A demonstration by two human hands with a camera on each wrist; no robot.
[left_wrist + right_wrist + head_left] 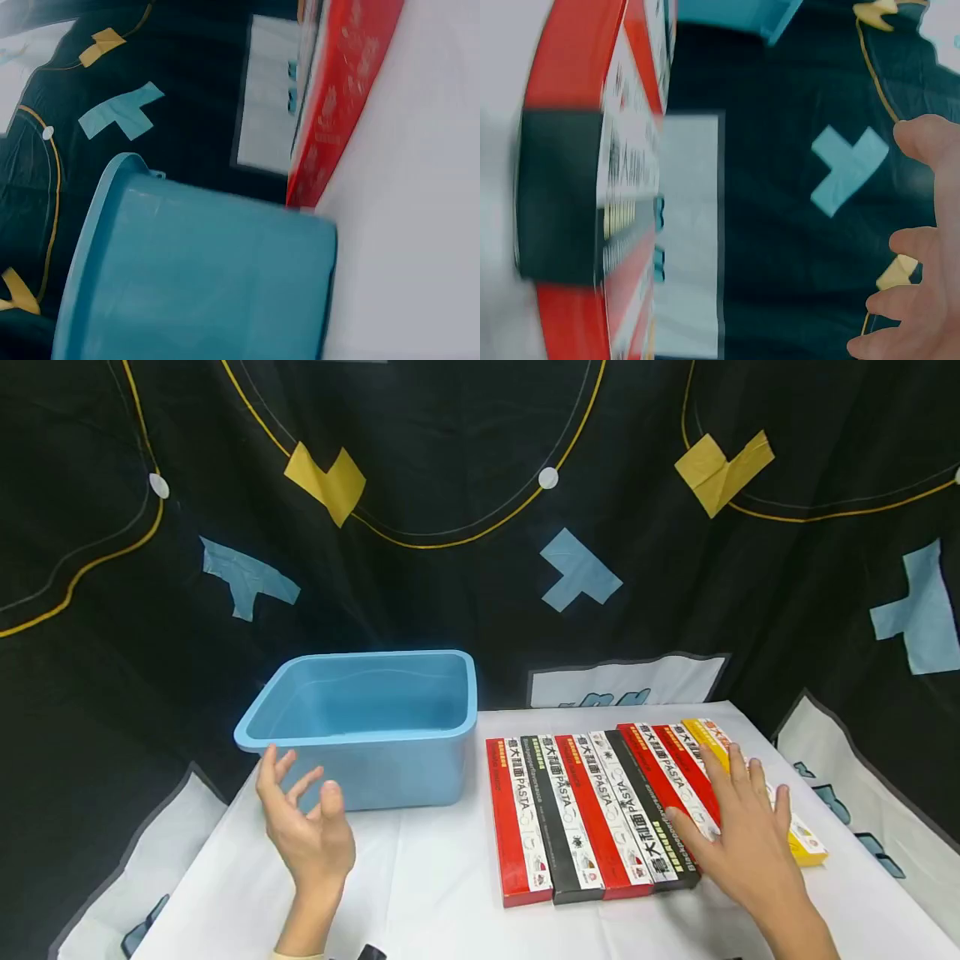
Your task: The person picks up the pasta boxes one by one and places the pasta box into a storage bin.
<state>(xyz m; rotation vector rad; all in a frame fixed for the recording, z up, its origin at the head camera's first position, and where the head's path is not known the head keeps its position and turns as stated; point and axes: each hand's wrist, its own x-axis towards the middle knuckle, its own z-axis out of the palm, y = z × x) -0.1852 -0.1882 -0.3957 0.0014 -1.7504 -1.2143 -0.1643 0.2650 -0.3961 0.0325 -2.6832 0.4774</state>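
My left hand (315, 835) is held up in front of the blue plastic bin (390, 777), fingers loosely bent and nothing in them. Over the right part of a row of pasta boxes, my right hand (750, 843) has its fingers spread and holds nothing. The right wrist view shows this hand (930, 262) apart from the boxes. The row lies flat, side by side: a red box (506, 827) at the left end, black boxes (551, 827) and red ones between, and a yellow box (810, 853) at the right end, partly hidden by the hand.
A white cloth (420, 877) covers the table. The bin stands at the back left, its mouth upward. Behind hangs a dark curtain (450, 602) with yellow and blue shapes. White patterned fabric (877, 777) lies beyond the table's right edge.
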